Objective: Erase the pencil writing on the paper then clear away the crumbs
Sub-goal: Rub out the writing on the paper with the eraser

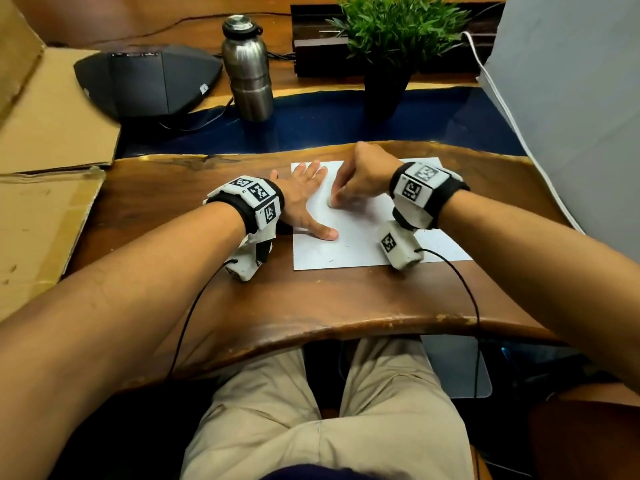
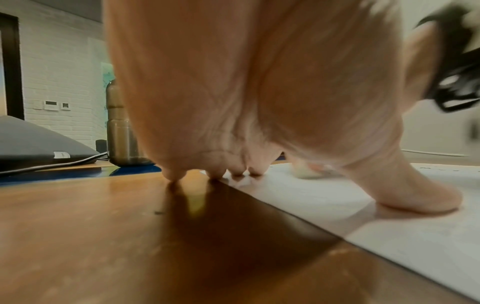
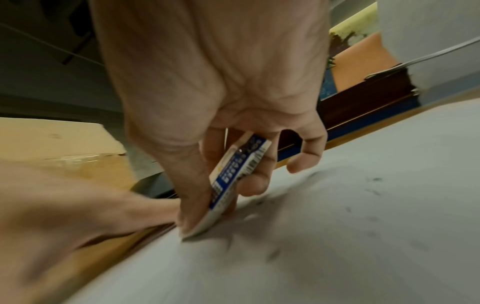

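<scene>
Both hands work on the paper (image 1: 363, 237). Spread flat with straight fingers, the left hand (image 1: 304, 199) presses down the sheet's edge at about nine o'clock, thumb lying out on the white, fingertips (image 2: 215, 174) straddling the border between paper and wood. Just beside it, toward three o'clock, the right hand (image 1: 360, 181) is curled round an eraser (image 3: 233, 179) in a blue-and-white sleeve, thumb on one face and fingers on the other, its bare white end touching the sheet. Blur in the right wrist view suggests the rubbing stroke is under way.

Dark eraser crumbs (image 3: 374, 191) lie scattered over the paper on the side at three o'clock from the eraser; a few specks show toward six o'clock in the head view. No clear pencil line is legible, so how much writing remains cannot be told.

By my reading, erasing is the step in hand and sweeping has not begun. Next comes firm, short strokes with the left palm holding the sheet against creasing, then brushing the crumbs off.

Around them, the wooden table (image 1: 242, 306) carries the sheet; a steel bottle (image 1: 247, 69) stands at eleven o'clock, a potted plant (image 1: 391, 46) at one, and cardboard (image 1: 52, 126) at nine to ten.
</scene>
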Available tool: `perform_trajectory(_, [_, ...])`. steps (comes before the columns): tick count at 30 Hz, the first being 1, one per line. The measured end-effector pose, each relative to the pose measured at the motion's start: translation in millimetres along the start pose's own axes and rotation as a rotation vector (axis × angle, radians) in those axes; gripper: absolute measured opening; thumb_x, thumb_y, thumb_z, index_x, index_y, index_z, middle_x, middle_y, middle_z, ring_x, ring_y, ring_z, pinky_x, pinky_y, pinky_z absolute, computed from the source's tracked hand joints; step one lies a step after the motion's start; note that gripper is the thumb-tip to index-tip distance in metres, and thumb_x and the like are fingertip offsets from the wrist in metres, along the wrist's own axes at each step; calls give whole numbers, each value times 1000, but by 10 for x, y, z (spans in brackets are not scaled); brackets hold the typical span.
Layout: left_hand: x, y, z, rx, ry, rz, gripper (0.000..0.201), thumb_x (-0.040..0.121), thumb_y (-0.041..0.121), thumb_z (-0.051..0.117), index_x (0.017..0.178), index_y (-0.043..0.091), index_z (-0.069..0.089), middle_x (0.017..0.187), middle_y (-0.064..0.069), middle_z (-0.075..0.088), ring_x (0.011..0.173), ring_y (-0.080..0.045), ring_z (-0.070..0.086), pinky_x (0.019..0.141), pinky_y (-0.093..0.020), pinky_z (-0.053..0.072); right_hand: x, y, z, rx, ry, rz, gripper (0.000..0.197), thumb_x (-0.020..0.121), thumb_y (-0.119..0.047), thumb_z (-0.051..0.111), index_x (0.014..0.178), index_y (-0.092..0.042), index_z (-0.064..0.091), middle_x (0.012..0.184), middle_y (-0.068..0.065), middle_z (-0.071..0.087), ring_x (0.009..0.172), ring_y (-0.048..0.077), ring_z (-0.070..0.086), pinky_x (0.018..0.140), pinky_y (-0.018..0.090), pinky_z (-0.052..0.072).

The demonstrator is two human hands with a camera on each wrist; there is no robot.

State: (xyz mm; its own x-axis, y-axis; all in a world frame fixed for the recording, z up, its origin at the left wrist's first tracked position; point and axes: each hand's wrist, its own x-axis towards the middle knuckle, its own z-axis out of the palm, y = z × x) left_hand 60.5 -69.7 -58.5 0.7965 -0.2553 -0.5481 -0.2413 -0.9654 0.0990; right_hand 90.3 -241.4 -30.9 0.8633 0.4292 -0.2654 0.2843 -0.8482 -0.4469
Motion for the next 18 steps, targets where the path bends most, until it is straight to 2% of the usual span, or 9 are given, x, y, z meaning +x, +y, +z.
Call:
perform_trajectory(2, [-1, 0, -2, 2, -6, -1, 135, 60, 88, 55, 152, 26, -22, 159, 4, -30, 148, -20, -22, 116, -62, -9, 147, -16, -17, 63, 103, 54, 23, 68, -34, 91, 86, -21, 82, 79, -5, 73, 88, 8, 65, 72, 20, 49])
perform_trajectory(4, [1, -4, -4, 13, -6, 1, 133, 61, 88, 54, 152, 29, -22, 159, 4, -30, 149, -21, -22, 115, -63, -9, 169, 23, 10, 78, 147, 61, 22, 70, -33, 90, 86, -20, 82, 80, -4, 73, 89, 11, 68, 72, 23, 53])
perform_trajectory(6, [1, 0, 2, 17, -2, 4, 131, 61, 88, 55, 152, 32, -21, 160, 3, -30, 149, -22, -22, 114, -64, -9, 45, 109, 63, 43, 95, 25, 20, 73, -34, 88, 86, -20, 81, 81, -4, 74, 81, 8, 65, 65, 18, 50])
perform_trajectory(8, [0, -1, 4, 16, 0, 2, 131, 61, 88, 55, 153, 32, -21, 160, 3, -30, 149, -23, -21, 115, -64, -8, -97, 182, 93, 14, -31, -11, 18, 75, -36, 86, 85, -21, 82, 81, -7, 74, 73, 3, 60, 57, 15, 43])
perform_trajectory(10, [12, 3, 3, 22, 1, -2, 132, 60, 88, 54, 153, 32, -21, 160, 3, -30, 149, -23, -21, 115, -64, -8, -115, 173, 52, -12, -86, -36, 17, 74, -37, 86, 84, -23, 82, 81, -8, 74, 73, 2, 58, 57, 14, 40])
perform_trajectory(15, [32, 6, 25, 26, 17, -11, 133, 59, 91, 52, 152, 32, -21, 160, 2, -28, 149, -24, -20, 115, -65, -6, 183, 58, -55, 81, 87, 26, 19, 69, -33, 90, 83, -23, 82, 75, -7, 73, 79, 7, 65, 58, 14, 43])
perform_trajectory(18, [29, 3, 31, 13, 17, -14, 134, 59, 91, 54, 152, 32, -22, 160, 3, -29, 149, -23, -21, 115, -65, -7, 20, 105, 25, 48, 105, -19, 15, 73, -31, 87, 81, -21, 81, 74, -8, 72, 73, 6, 63, 63, 20, 47])
